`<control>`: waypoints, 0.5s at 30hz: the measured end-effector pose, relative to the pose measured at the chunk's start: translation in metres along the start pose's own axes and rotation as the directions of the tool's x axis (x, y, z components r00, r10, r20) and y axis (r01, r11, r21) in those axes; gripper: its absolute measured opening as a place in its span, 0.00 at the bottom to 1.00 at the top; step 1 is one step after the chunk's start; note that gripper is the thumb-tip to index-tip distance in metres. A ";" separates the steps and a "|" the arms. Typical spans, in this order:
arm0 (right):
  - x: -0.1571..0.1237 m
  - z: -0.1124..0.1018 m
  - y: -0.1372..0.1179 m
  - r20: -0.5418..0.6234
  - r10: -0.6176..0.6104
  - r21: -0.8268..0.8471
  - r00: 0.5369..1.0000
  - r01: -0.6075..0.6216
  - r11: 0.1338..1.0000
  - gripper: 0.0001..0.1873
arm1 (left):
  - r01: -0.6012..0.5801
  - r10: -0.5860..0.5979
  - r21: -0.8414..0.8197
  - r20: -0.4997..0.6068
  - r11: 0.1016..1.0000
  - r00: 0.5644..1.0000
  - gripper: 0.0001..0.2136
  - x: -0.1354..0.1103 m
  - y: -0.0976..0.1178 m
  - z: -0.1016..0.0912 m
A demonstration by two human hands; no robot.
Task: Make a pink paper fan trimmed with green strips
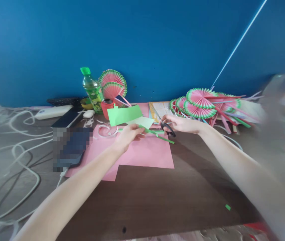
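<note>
My left hand (131,135) pinches green paper above the pink sheets. A narrow green paper strip (166,139) runs out from its fingertips to the right, and a larger green paper sheet (123,114) with a small tab stands behind the fingers. In my right hand (174,124) is a pair of scissors (169,129) with black handles, its blades pointing up and to the left. The blades are apart from the strip. Pink paper sheets (145,152) lie flat on the table under my hands.
Pink-and-green folded paper fans (200,100) are piled at the back right; others (113,85) stand beside a green-capped bottle (92,92). A roll of tape (107,130) lies on the pink paper. White cables (29,160) sprawl at left near a phone (75,147). A blue wall (142,47) rises behind.
</note>
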State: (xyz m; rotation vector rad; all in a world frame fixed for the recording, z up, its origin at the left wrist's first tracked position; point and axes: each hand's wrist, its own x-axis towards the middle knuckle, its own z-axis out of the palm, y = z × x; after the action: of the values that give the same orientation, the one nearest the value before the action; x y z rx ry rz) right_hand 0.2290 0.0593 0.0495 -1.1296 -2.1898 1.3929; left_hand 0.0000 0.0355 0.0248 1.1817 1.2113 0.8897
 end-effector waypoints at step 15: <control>-0.002 0.009 -0.005 0.260 0.010 -0.066 0.965 0.007 0.998 0.19 | 0.017 -0.014 -0.195 0.017 0.981 1.000 0.08 0.006 0.000 -0.005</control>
State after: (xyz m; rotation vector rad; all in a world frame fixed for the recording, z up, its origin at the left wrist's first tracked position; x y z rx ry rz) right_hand 0.2223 0.0517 0.0502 -1.0190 -2.4318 1.5578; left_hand -0.0038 0.0424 0.0238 1.0180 1.0926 0.9635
